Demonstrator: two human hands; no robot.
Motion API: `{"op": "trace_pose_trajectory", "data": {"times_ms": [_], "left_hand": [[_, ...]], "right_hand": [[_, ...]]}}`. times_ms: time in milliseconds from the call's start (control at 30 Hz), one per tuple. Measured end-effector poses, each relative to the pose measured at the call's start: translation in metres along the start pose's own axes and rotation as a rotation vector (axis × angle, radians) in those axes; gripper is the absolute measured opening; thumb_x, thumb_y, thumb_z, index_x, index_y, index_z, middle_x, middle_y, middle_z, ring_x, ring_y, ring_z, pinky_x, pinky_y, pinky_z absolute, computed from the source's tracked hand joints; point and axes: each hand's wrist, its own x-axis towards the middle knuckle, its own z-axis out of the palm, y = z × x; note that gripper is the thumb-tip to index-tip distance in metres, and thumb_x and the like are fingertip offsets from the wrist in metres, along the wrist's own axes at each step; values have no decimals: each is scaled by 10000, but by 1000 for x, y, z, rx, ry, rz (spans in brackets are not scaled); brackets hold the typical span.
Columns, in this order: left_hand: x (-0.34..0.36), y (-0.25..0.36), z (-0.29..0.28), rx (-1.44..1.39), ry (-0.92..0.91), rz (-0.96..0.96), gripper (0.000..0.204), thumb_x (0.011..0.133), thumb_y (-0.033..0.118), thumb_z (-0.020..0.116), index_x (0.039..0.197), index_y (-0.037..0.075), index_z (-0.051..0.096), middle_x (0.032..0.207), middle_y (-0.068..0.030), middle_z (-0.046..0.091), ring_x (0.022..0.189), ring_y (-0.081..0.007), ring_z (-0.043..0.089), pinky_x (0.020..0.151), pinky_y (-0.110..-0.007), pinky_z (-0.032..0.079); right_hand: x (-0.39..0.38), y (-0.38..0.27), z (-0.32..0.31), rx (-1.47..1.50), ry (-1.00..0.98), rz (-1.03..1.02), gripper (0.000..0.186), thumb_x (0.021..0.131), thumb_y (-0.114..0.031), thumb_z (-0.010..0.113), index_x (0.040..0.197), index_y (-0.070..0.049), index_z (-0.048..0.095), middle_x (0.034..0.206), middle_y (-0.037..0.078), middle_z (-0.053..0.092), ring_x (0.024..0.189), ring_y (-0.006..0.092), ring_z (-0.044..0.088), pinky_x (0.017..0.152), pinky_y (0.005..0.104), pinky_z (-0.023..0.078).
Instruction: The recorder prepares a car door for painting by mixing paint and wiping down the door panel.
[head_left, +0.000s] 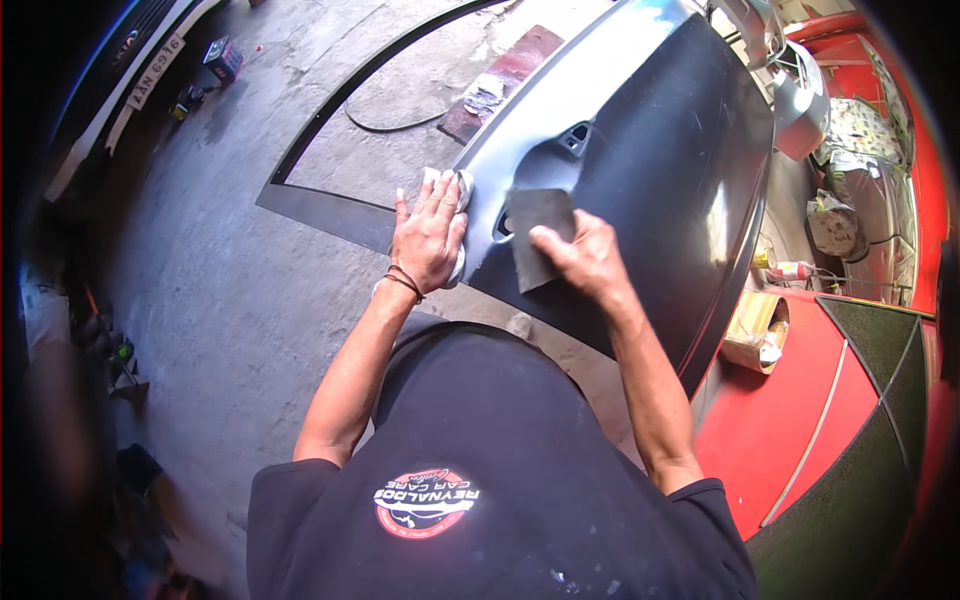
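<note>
A dark glossy car door (670, 180) lies in front of me, its window frame (335, 212) reaching out to the left. My left hand (427, 238) presses a bunched white cloth (465, 188) against the door's edge below the window opening, fingers stretched over it. In my right hand (592, 262) is a dark grey rectangular pad (540, 240), gripped with the thumb on top. The pad is over the door, beside the handle recess (548, 165), and hides part of it. Whether the pad touches the surface, I cannot tell.
Concrete floor (220, 290) stretches to the left, with a metal can (223, 60) near a parked vehicle's bumper (120, 115). A reddish board (525, 65) shows through the window opening. To the right, a cardboard box (757, 332) sits on a red car panel (770, 420).
</note>
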Motion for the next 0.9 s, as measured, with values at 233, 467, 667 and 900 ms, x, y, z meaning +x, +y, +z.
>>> {"op": "trace_pose_trajectory", "data": {"times_ms": [233,467,667,900], "left_hand": [[-1,-2,3,20,-10,6,684,1229,353,551,1841,57,468,1923,-173,455,1803,-424,371,1427,-788,170],[0,-2,3,-10,-6,-8,690,1233,365,538,1847,60,458,1924,-180,450,1796,-434,380,1431,-781,162],[-2,-3,2,-10,-4,-7,691,1233,368,538,1843,53,462,1918,-195,454,1783,-446,401,1437,-764,162],[-1,-3,3,-2,-5,-6,693,1240,381,529,1846,52,459,1924,-199,442,1795,-439,382,1440,-755,157]], "right_hand": [[-13,3,10,41,53,-7,348,1064,-250,877,1269,29,854,1055,92,918,905,175,860,840,358,692],[-30,17,25,183,186,57,274,1072,-213,838,1286,-48,880,1102,97,921,993,208,872,917,386,686],[-19,7,8,242,83,149,329,1074,-304,820,1309,-80,869,1104,149,911,1031,246,874,978,428,669],[-21,1,15,196,99,151,317,1087,-266,810,1336,-76,858,1081,139,912,1021,243,883,966,428,679]]}}
